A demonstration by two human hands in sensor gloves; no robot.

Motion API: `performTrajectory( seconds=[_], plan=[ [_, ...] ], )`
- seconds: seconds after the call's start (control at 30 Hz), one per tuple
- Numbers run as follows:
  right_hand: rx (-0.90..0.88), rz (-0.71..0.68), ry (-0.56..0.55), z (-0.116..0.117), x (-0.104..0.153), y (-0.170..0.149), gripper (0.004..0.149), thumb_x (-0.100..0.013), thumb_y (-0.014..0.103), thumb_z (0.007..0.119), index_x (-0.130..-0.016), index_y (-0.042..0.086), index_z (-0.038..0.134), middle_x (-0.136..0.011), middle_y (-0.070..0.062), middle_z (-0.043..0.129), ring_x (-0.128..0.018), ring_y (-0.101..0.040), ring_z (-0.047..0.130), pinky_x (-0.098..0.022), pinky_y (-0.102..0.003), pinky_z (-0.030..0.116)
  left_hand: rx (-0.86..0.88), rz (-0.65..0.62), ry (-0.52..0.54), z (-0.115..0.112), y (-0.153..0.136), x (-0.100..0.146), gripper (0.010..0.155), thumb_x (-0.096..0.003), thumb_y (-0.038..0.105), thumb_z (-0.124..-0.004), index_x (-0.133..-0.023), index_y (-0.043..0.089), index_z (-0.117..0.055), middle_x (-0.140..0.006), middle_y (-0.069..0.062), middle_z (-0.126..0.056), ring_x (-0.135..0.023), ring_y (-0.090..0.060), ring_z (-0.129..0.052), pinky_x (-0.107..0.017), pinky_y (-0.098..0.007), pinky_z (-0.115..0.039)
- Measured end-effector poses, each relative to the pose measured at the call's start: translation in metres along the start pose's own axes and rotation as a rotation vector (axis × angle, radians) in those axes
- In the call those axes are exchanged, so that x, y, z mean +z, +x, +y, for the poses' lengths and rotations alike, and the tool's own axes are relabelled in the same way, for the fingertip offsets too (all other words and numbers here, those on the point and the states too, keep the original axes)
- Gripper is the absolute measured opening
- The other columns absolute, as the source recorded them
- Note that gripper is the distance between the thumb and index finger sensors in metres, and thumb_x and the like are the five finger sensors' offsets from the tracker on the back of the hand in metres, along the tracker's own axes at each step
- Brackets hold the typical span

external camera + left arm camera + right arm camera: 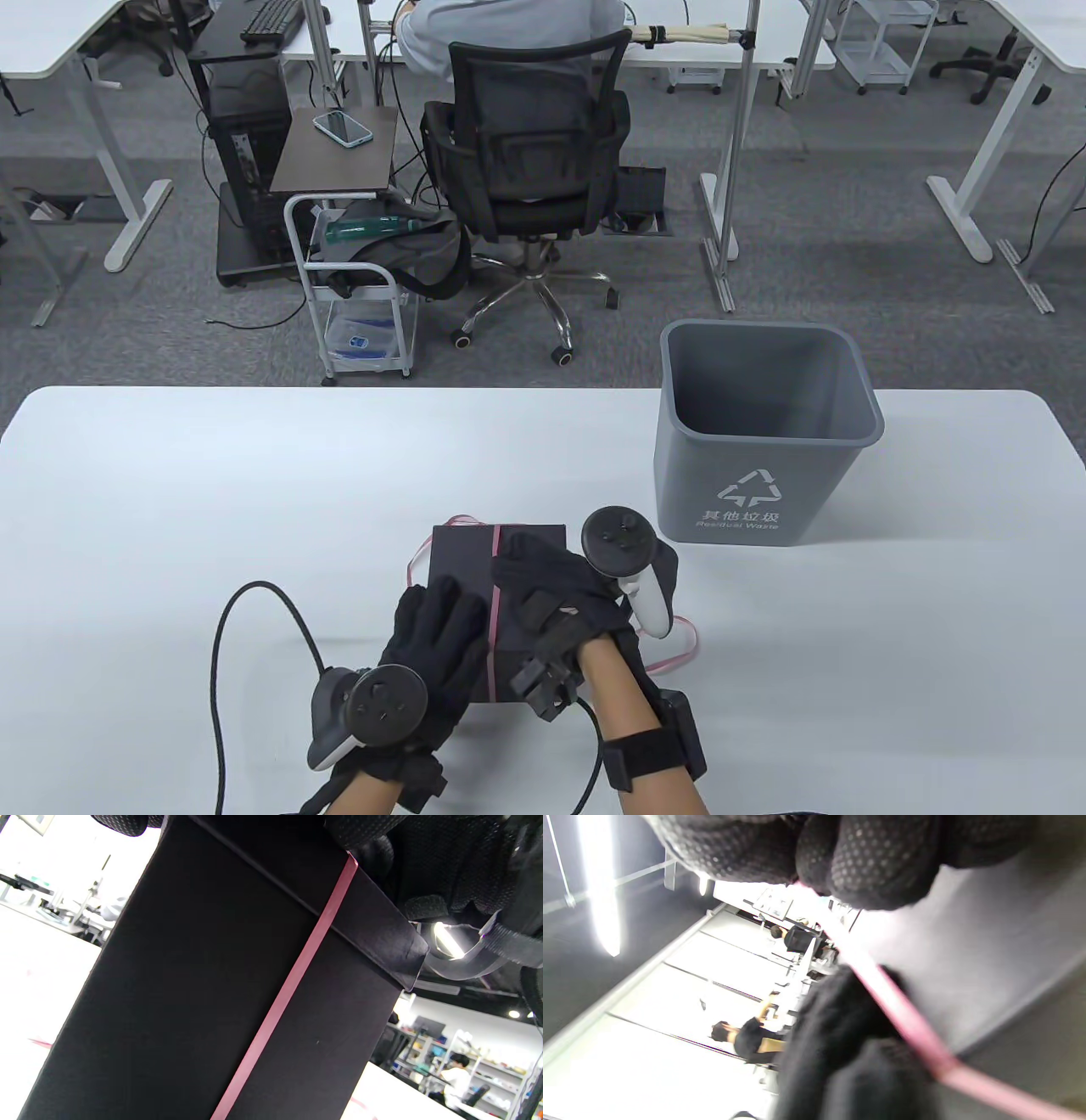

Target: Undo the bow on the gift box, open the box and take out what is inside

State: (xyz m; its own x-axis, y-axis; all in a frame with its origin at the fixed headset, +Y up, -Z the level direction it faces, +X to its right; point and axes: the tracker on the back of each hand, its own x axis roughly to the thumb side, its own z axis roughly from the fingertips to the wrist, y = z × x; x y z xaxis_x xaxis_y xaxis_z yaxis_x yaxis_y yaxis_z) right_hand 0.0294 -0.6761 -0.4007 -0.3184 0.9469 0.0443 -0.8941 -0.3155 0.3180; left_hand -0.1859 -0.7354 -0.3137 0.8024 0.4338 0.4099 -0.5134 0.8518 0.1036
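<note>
The gift box (191,984) looks like matt black card, its ribbon (288,984) a smooth, faintly shiny pink band, both gloves of black knit cloth with dotted rough fingertips (882,861), the bench (212,509) smooth white, and the bin (764,441) grey matt plastic.

The table (212,475) lies bare to the left of and beyond the black gift box (475,560). To the box's right, the grey waste bin (764,433) stands near, narrowing passage there. Loose pink ribbon (687,649) trails on the table beside the right hand (560,586), and a black cable (225,645) loops at the left.
</note>
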Motion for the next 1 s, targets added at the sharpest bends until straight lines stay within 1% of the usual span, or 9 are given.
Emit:
performTrajectory(
  seconds=[0.2,0.27,0.3,0.33,0.47,0.53,0.67,0.8,1.0],
  plan=[
    [-0.086,-0.029,-0.015,-0.013,0.009,0.001,0.044,-0.061,0.037,0.074,-0.09,0.003,0.076,-0.065,-0.011,0.086,-0.037,-0.013,0.094,-0.037,-0.043,0.081,0.004,0.005,0.0,0.0,0.001,0.0,0.058,-0.0662,0.047,-0.059,-0.117,0.019,-0.055,-0.128,-0.02,-0.039,-0.104,-0.063,-0.043,-0.075,-0.061,-0.055],
    [-0.216,-0.035,-0.019,-0.016,0.01,-0.002,0.044,-0.061,0.038,0.073,-0.09,0.004,0.076,-0.064,-0.011,0.086,-0.037,-0.012,0.094,-0.036,-0.043,0.081,0.009,0.013,0.004,-0.001,0.0,0.0,0.058,-0.0662,0.047,-0.059,-0.117,0.019,-0.055,-0.127,-0.021,-0.039,-0.104,-0.064,-0.043,-0.075,-0.061,-0.056],
    [-0.352,-0.044,0.015,-0.017,0.011,-0.003,0.044,-0.062,0.037,0.073,-0.09,0.003,0.076,-0.065,-0.012,0.085,-0.037,-0.013,0.093,-0.036,-0.043,0.081,0.011,0.014,0.012,-0.001,-0.001,0.0,0.058,-0.0662,0.047,-0.059,-0.117,0.018,-0.055,-0.127,-0.021,-0.039,-0.103,-0.064,-0.043,-0.075,-0.061,-0.056],
    [-0.39,-0.033,0.028,-0.018,0.012,-0.004,0.044,-0.062,0.036,0.073,-0.09,0.002,0.075,-0.065,-0.012,0.085,-0.038,-0.014,0.093,-0.037,-0.044,0.08,0.017,0.015,0.016,0.0,-0.001,0.0,0.058,-0.0661,0.047,-0.059,-0.117,0.019,-0.056,-0.127,-0.021,-0.039,-0.103,-0.064,-0.044,-0.075,-0.061,-0.056],
    [-0.403,-0.067,0.058,-0.026,0.017,-0.006,0.045,-0.063,0.038,0.073,-0.091,0.003,0.075,-0.066,-0.011,0.085,-0.038,-0.011,0.093,-0.037,-0.042,0.081,0.028,0.017,0.013,0.0,-0.001,0.001,0.058,-0.0661,0.047,-0.059,-0.117,0.019,-0.056,-0.127,-0.02,-0.039,-0.103,-0.064,-0.044,-0.074,-0.061,-0.056],
    [-0.44,-0.05,0.036,-0.031,0.02,-0.011,0.045,-0.062,0.037,0.073,-0.091,0.003,0.075,-0.066,-0.011,0.085,-0.038,-0.012,0.094,-0.037,-0.043,0.081,0.024,0.018,0.011,-0.001,-0.001,0.0,0.058,-0.0661,0.047,-0.059,-0.117,0.019,-0.056,-0.127,-0.02,-0.038,-0.104,-0.063,-0.044,-0.075,-0.061,-0.056],
    [-0.344,-0.048,0.038,-0.049,0.03,-0.015,0.045,-0.063,0.037,0.074,-0.092,0.003,0.075,-0.067,-0.012,0.085,-0.039,-0.014,0.094,-0.038,-0.044,0.081,0.024,0.017,0.007,-0.002,-0.001,0.0,0.058,-0.0662,0.047,-0.059,-0.117,0.019,-0.055,-0.128,-0.02,-0.038,-0.104,-0.063,-0.043,-0.075,-0.061,-0.056],
    [-0.238,-0.039,-0.017,-0.072,0.043,-0.024,0.045,-0.063,0.036,0.075,-0.092,0.003,0.075,-0.068,-0.012,0.085,-0.04,-0.015,0.095,-0.038,-0.044,0.081,0.028,0.017,0.004,-0.002,-0.001,0.001,0.058,-0.0663,0.047,-0.058,-0.117,0.019,-0.055,-0.128,-0.02,-0.037,-0.104,-0.063,-0.043,-0.075,-0.061,-0.056],
    [-0.244,0.023,-0.085,-0.096,0.055,-0.053,0.044,-0.062,0.035,0.075,-0.092,0.002,0.075,-0.067,-0.014,0.085,-0.039,-0.016,0.095,-0.037,-0.045,0.08,0.023,0.022,-0.001,-0.001,0.0,0.0,0.058,-0.0664,0.047,-0.058,-0.117,0.019,-0.055,-0.128,-0.02,-0.037,-0.104,-0.063,-0.043,-0.075,-0.061,-0.056]
  ],
)
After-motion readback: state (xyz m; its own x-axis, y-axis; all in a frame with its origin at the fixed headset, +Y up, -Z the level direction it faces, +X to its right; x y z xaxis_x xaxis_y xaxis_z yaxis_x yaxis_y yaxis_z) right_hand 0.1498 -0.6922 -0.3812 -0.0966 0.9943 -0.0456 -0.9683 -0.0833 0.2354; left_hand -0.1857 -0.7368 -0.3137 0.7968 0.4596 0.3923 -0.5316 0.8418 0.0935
